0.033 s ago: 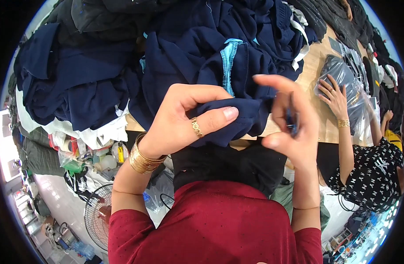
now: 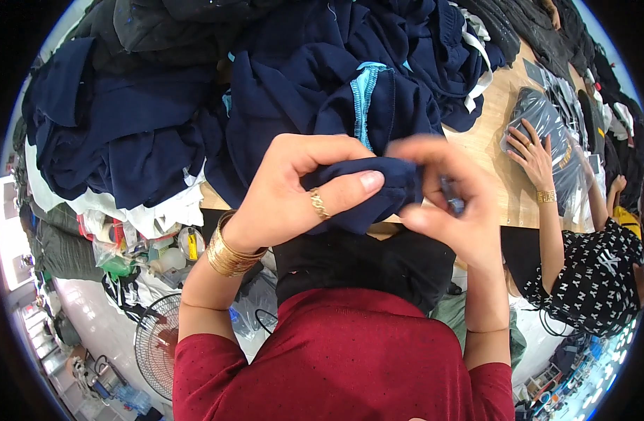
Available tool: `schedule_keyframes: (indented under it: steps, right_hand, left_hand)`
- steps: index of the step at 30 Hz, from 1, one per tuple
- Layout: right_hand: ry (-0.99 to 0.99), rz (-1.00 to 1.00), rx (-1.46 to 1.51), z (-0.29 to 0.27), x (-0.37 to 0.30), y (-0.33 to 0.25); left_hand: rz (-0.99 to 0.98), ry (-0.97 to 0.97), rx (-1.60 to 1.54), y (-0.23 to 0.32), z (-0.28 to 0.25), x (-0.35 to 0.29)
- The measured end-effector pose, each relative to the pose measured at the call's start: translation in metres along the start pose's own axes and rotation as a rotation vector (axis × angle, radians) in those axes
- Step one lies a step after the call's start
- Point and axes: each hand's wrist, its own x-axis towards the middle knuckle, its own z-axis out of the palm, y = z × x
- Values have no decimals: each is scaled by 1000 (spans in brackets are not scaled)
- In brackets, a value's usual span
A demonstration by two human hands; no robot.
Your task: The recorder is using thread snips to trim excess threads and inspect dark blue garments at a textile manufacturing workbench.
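My left hand point(image 2: 294, 189) pinches a folded edge of a navy garment point(image 2: 367, 209) between thumb and fingers. Close by on the right is my right hand point(image 2: 466, 210), its fingers curled and partly smeared by motion. A small dark blue tool point(image 2: 452, 196) sits in its curled fingers, too blurred to tell its kind. The thumb and forefinger of that hand are at the right end of the folded edge; whether they touch it I cannot tell. Just beyond, a light blue seam strip point(image 2: 363, 105) shows on the navy cloth.
Navy garments point(image 2: 287, 84) are heaped ahead, with another navy pile point(image 2: 125, 133) at left. To the right, a co-worker's hand point(image 2: 536, 158) rests on a plastic-wrapped dark package point(image 2: 532, 112) on the wooden table point(image 2: 487, 158). A fan point(image 2: 157, 344) stands at lower left.
My right hand has moved left, closer to the folded edge, with its forefinger more bent. My left hand keeps its pinch almost in place.
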Motion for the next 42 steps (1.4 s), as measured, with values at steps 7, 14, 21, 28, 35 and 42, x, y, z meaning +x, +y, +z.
schedule_keyframes:
  steps: [7, 14, 21, 28, 35, 42]
  right_hand:
    - [912, -186, 396, -100, -32, 44]
    - [688, 278, -705, -101, -88, 146]
    - [579, 45, -346, -43, -13, 93]
    - [311, -81, -551, -24, -23, 124]
    - [618, 241, 226, -69, -10, 74]
    - [597, 291, -6, -76, 7, 86]
  left_hand:
    - [253, 324, 1001, -38, -29, -8]
    - [65, 704, 861, -74, -55, -60]
    - [167, 709, 716, -71, -40, -28]
    - [189, 600, 855, -75, -20, -28]
    - [-99, 452, -325, -45, -33, -34]
    - [-54, 396, -288, -31, -18, -34]
